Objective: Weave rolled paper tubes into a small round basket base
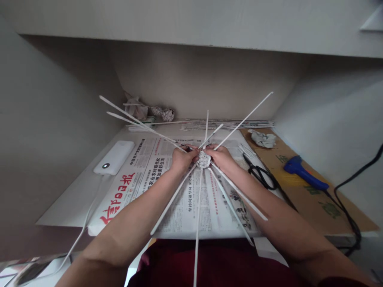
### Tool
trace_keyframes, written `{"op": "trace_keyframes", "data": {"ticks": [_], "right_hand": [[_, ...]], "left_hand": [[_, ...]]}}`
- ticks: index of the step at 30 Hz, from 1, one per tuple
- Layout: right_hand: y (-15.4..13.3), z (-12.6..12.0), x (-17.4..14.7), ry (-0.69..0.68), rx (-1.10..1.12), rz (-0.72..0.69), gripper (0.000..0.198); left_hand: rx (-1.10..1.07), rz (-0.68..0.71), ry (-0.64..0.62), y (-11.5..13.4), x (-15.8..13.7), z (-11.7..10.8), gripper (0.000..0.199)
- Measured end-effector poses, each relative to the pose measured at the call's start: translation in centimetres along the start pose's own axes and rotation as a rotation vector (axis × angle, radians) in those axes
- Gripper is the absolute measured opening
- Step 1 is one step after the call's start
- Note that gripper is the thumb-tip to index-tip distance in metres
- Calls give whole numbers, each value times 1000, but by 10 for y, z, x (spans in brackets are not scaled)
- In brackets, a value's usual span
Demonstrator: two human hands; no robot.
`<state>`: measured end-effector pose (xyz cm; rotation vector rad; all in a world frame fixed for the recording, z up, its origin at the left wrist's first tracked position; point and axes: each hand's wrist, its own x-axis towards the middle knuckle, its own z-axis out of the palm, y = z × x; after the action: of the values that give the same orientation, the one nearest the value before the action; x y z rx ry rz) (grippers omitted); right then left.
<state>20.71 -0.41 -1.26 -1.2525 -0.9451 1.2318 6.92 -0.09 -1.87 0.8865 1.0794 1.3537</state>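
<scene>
A small round woven piece of rolled paper (204,159) is held up between both hands over the newspaper. Long thin white paper sticks (236,124) radiate from it in all directions, several of them toward my body. My left hand (183,157) pinches the piece's left edge, thumb on top. On the opposite edge my right hand (222,156) grips it with thumb and fingers closed. A short printed paper strip (212,135) slants up from near the left thumb. The fingertips beneath the piece are partly hidden.
Newspaper (176,215) covers the table. Left lies a white power bank (115,158) with a cable. Black scissors (260,173), a blue glue gun (305,172) and crumpled paper (263,138) are on the right, partly on cardboard (323,199). Behind lie bundled paper sticks (227,124) and a woven paper object (164,113).
</scene>
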Motion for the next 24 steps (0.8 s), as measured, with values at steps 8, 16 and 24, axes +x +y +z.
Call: {"op": "trace_keyframes", "data": {"ticks": [8, 16, 24], "right_hand": [[1, -3, -1, -17, -109, -9, 26], [2, -2, -2, -87, -49, 34, 30], [-2, 0, -1, 8, 1, 91, 24]], "left_hand": [[93, 83, -57, -8, 6, -6, 26], [434, 224, -80, 0, 1, -10, 17], [179, 62, -106, -4, 4, -7, 23]]}}
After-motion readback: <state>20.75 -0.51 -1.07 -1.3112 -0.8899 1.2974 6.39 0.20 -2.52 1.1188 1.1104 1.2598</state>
